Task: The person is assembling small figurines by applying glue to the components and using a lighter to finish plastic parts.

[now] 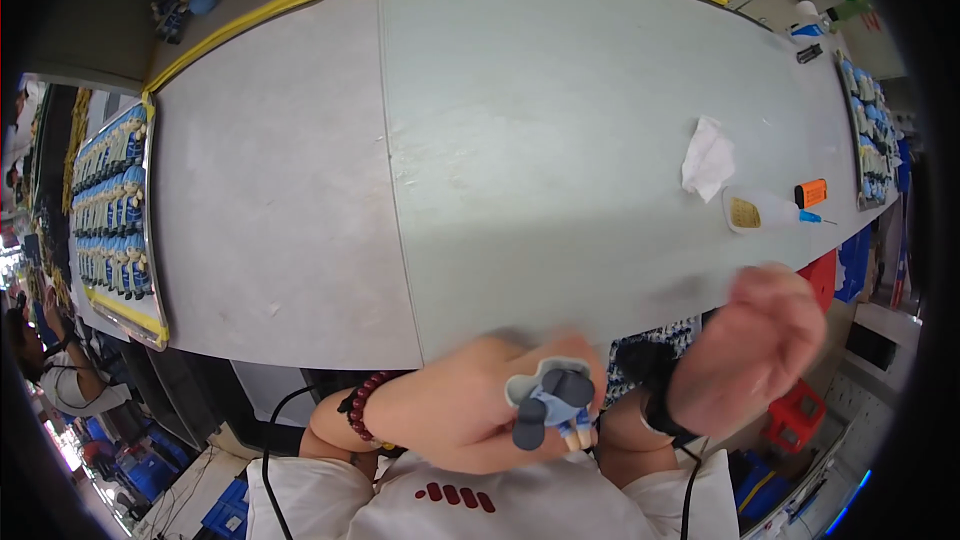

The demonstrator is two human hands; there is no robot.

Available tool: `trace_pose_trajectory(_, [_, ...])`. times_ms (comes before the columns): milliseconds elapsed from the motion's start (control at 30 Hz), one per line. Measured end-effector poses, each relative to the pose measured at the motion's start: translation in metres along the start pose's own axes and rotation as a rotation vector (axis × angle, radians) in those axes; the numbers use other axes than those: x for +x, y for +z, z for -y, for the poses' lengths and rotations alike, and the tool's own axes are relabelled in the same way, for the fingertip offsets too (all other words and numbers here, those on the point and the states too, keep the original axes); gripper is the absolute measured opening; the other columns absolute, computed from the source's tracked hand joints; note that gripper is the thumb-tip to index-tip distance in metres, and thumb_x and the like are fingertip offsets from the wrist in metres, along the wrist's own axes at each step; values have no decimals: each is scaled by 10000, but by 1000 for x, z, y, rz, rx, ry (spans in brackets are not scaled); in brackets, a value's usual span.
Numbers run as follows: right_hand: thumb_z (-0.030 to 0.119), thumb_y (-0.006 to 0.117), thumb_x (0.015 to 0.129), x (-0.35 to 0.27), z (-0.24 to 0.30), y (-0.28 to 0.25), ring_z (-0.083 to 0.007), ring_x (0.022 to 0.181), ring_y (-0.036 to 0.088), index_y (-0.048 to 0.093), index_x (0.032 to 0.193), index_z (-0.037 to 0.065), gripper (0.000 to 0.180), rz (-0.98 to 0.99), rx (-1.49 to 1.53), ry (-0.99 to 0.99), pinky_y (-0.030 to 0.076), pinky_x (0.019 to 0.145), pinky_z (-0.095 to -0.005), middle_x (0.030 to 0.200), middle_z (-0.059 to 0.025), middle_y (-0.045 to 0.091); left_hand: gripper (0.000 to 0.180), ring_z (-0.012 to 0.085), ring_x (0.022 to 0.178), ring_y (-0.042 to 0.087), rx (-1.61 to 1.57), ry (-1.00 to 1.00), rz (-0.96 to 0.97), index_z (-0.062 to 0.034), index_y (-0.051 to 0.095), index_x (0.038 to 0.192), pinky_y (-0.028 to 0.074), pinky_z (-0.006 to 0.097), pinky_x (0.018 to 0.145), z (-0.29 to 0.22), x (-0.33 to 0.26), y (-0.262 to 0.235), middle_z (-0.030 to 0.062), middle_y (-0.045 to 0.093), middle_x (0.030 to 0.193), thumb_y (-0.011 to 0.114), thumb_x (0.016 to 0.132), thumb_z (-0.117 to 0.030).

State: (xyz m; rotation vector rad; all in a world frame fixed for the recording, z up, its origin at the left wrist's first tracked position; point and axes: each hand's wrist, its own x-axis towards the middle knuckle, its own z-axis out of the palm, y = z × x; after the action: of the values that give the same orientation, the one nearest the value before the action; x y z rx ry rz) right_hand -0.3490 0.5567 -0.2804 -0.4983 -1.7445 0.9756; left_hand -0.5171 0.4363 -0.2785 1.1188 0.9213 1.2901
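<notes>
My left hand point(480, 405), with a red bead bracelet at its wrist, is closed around a small figurine point(566, 398) close to my body. The figurine has a light blue body, dark grey rounded parts and pale little limbs. A pale grey curved piece shows behind it; whether it belongs to the figurine I cannot tell. Off to the right and apart from it, my right hand point(750, 350) is raised over the table's near edge, a black band on its wrist. Motion smears its fingers, so their hold is unclear.
A tray of blue figurines point(112, 210) stands at the left, another tray point(870, 135) at the far right. On the grey table point(270, 180) lie a crumpled white tissue point(709, 160), a needle-tipped bottle point(760, 212) and an orange box point(811, 192). A red stool point(795, 415) stands below right.
</notes>
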Motion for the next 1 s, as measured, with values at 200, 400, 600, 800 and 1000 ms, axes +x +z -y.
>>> trace_pose_trajectory(200, [382,547,818,7,12,40,-301,843,567,462,1069,-118,566,589,791,748,471,709,-395,988,-236,542,210,192,609,489,-280,130,266,-24,492,931,392,286,561,19,-3,10,55,503,818,577,830,-187])
trace_pose_trajectory(400, [274,587,813,7,-1,43,-287,835,571,506,1025,-127,460,670,888,603,476,691,-349,888,-234,577,215,128,759,453,-475,-205,449,-14,479,951,370,242,634,15,-6,4,37,462,852,582,825,-153])
trace_pose_trajectory(600, [238,681,743,4,5,45,-275,756,571,514,1002,-87,448,640,988,765,468,623,-333,818,-208,589,248,106,733,438,-503,15,380,-15,453,1006,356,206,617,20,-9,7,44,456,878,584,816,-105])
trace_pose_trajectory(800, [-1,727,636,-2,8,48,-241,823,582,553,994,-82,406,273,800,495,453,709,-316,915,-162,595,546,110,455,406,-214,240,-243,5,344,1231,331,212,440,34,-19,27,54,527,750,588,751,-83])
trace_pose_trajectory(1000, [98,813,551,-2,7,45,-260,774,572,580,940,-58,479,253,668,351,454,679,-325,856,-145,608,486,171,490,501,204,247,-299,41,452,1102,409,248,473,27,-12,23,79,544,700,637,700,-159])
